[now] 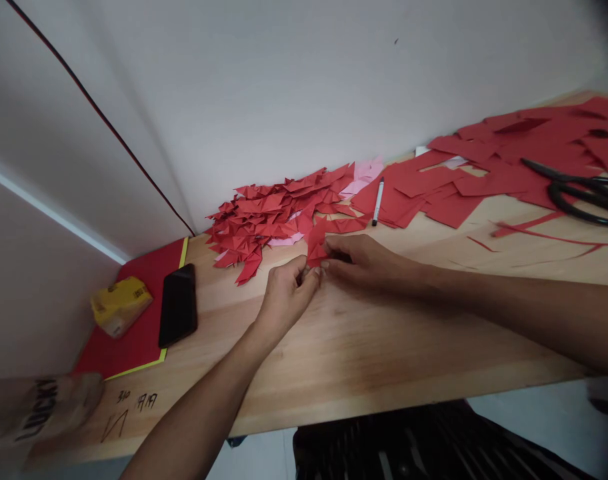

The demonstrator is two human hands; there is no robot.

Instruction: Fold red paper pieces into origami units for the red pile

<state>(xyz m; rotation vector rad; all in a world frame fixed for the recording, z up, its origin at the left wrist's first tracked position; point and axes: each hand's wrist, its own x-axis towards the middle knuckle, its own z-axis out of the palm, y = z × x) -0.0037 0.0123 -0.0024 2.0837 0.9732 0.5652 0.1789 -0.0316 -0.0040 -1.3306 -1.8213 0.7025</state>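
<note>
A small folded red paper piece (316,252) lies on the wooden table (364,347) between both hands. My left hand (285,292) pinches its near corner with fingers closed. My right hand (359,261) presses on the same piece from the right, fingers curled over it. Just behind it lies a heap of several folded red paper pieces (277,217), with a few pink ones mixed in.
Flat red paper sheets (504,167) spread along the wall at the right, with black scissors (584,190) on them and a white marker (378,201). At left a black phone (178,304) and a yellow packet (119,305) lie on a red board (134,333).
</note>
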